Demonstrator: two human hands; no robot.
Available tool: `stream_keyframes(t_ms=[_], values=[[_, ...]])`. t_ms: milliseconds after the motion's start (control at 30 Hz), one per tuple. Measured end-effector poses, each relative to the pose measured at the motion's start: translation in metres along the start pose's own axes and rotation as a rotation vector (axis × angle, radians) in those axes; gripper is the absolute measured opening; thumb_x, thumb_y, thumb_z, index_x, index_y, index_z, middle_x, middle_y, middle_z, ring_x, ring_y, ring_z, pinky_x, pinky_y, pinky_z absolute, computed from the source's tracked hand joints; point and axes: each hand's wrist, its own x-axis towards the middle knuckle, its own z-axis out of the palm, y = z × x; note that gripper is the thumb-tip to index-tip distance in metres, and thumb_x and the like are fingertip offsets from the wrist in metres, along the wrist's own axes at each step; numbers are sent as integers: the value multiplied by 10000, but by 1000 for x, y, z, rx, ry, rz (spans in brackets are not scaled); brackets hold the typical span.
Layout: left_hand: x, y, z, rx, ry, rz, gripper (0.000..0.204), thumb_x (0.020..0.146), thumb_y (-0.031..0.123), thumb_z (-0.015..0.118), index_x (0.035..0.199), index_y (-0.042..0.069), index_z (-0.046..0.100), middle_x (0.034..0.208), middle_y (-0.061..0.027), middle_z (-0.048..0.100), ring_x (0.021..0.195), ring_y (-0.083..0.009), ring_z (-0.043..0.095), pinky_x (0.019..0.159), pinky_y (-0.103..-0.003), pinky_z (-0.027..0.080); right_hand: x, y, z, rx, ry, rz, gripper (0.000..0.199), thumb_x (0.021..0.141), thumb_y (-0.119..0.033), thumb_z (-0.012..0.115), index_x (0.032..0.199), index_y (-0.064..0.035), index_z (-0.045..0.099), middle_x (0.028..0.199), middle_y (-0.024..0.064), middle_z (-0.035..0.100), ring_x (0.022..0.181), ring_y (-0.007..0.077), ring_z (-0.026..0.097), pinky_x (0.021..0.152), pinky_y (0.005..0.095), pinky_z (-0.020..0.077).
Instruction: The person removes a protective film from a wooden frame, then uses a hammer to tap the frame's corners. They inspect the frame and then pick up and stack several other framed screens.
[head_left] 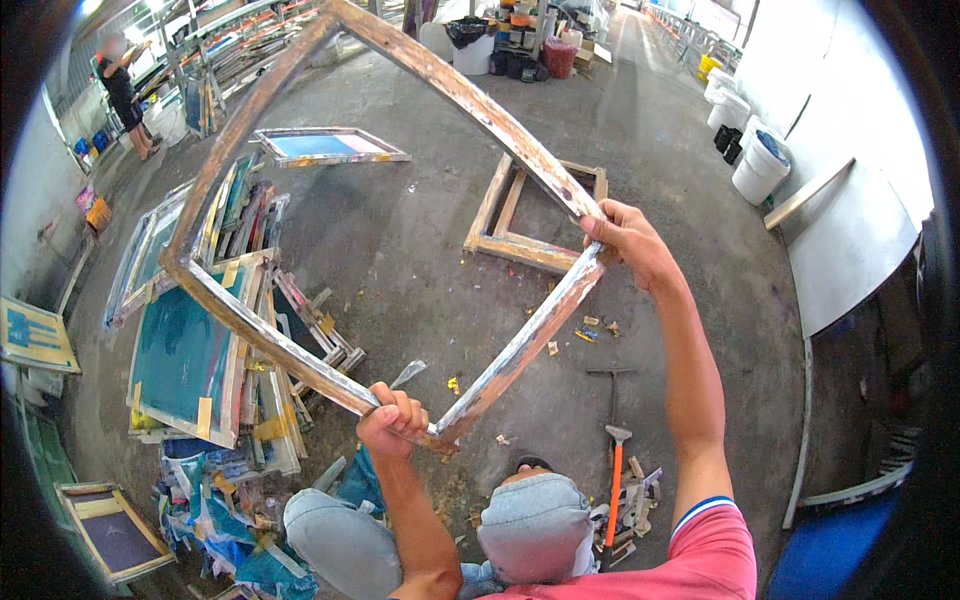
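I hold up a large empty wooden frame, its rails worn and streaked with paint, tilted like a diamond in front of me. My left hand grips its nearest bottom corner, just above my knees. My right hand is raised and clasps the right-hand corner. Through the open frame the concrete floor shows.
A stack of screen frames with teal mesh lies to my left. Two nested empty wooden frames lie on the floor ahead. An orange-handled hammer and wood scraps sit by my right knee. White buckets stand right; a person stands far left.
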Motion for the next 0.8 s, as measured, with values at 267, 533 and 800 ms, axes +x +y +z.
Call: stream_keyframes(t_ms=[267,533,800], values=[[3,-12,5,4,-26,-31,177,837,59,519,741,80,372,574,-46,373,481,-162,365,471,-355,377,2,18,-5,-7,64,-214,395,845,-180,706,1215,-53,648,952,63,654,849,155,614,744,277,483],[5,-31,32,93,90,-10,196,812,21,551,741,78,378,582,-68,404,496,-169,398,487,-350,382,10,42,53,-1138,612,-400,93,802,-100,620,869,-36,619,839,101,643,886,257,630,718,385,529],[3,-35,49,357,164,67,218,808,34,560,741,89,361,565,-59,388,467,-167,382,456,-347,374,26,50,43,-1327,248,-415,125,831,-162,586,810,-57,650,780,132,679,789,274,670,646,404,553]])
